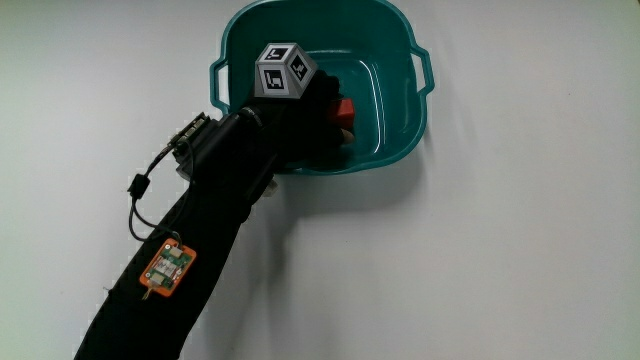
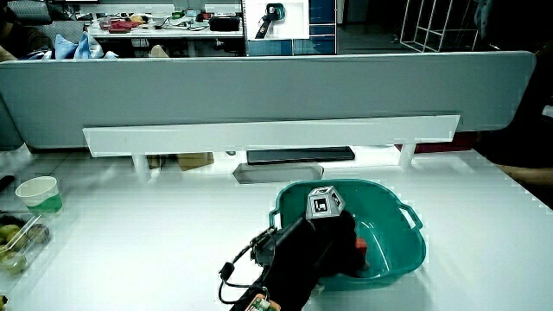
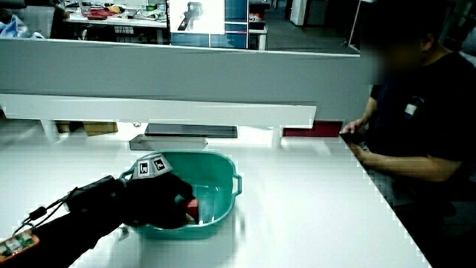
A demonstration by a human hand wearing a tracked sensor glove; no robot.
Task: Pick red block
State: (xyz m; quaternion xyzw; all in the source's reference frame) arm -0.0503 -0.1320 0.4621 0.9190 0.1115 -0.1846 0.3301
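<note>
Red block in teal basin; hands curled around it; no legible writing.

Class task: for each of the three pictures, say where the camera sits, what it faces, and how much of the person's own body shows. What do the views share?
Main view: above the table, looking straight down on the tub; hand and forearm show.
Side view: looks forward and down across the table toward the partition; hand in tub.
Side view: same direction, another angle; hand and forearm.
Shared: tub, hand, red block.
</note>
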